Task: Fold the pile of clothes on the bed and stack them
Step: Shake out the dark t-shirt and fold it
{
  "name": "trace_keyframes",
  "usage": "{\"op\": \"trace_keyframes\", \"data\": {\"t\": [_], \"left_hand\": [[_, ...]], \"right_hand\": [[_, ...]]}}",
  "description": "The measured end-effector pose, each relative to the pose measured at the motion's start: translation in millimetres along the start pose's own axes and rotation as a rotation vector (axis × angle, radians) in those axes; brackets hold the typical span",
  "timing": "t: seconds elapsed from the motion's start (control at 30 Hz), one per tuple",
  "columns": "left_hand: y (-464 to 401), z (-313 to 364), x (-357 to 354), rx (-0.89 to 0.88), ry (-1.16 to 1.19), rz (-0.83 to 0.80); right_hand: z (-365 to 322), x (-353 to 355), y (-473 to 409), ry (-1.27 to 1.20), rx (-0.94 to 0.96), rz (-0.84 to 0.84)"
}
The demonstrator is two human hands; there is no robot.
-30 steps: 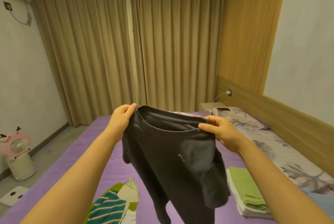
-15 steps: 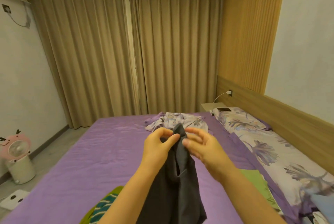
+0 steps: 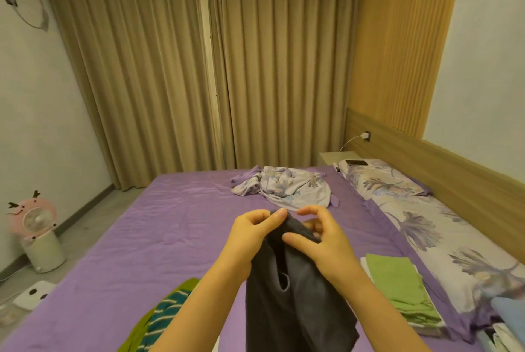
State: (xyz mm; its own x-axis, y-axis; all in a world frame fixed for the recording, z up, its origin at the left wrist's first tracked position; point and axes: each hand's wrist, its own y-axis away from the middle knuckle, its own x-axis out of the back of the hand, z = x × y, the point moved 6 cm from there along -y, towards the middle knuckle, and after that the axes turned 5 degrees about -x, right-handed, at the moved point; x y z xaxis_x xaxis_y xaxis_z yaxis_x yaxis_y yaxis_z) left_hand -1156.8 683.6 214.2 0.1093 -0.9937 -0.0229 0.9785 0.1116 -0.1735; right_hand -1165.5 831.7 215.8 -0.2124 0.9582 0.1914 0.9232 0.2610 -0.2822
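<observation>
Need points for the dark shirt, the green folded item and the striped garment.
dark shirt (image 3: 298, 303), head view, on its hanging body below both hands.
green folded item (image 3: 397, 278), head view, on its top face.
striped garment (image 3: 163, 313), head view, on its teal stripes.

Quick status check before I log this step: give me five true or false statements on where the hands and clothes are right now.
1. Both hands hold the dark shirt. True: the left hand pinches its top edge and the right hand grips it alongside.
2. The shirt lies flat on the bed. False: it hangs from the hands.
3. A folded green cloth sits on the person's right. True.
4. The striped garment is on the pillow. False: it lies near the bottom left, on the purple sheet.
5. The floral bedding beyond the hands is neatly folded. False: it is crumpled.
</observation>
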Motion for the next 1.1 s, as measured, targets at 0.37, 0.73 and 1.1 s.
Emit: {"op": "trace_keyframes", "data": {"t": [0.37, 0.73, 1.1], "left_hand": [[-21.1, 28.3, 50.0, -0.21, -0.673, -0.024], [-1.5, 15.3, 104.9, 0.112, -0.514, -0.275], [-0.4, 32.9, 106.2, -0.082, -0.595, 0.005]], "right_hand": [[1.5, 60.4, -43.4, 0.04, 0.023, 0.121], [23.7, 90.4, -79.5, 0.246, -0.061, 0.167], [-9.5, 90.5, -84.9, 0.331, 0.048, 0.074]]}}
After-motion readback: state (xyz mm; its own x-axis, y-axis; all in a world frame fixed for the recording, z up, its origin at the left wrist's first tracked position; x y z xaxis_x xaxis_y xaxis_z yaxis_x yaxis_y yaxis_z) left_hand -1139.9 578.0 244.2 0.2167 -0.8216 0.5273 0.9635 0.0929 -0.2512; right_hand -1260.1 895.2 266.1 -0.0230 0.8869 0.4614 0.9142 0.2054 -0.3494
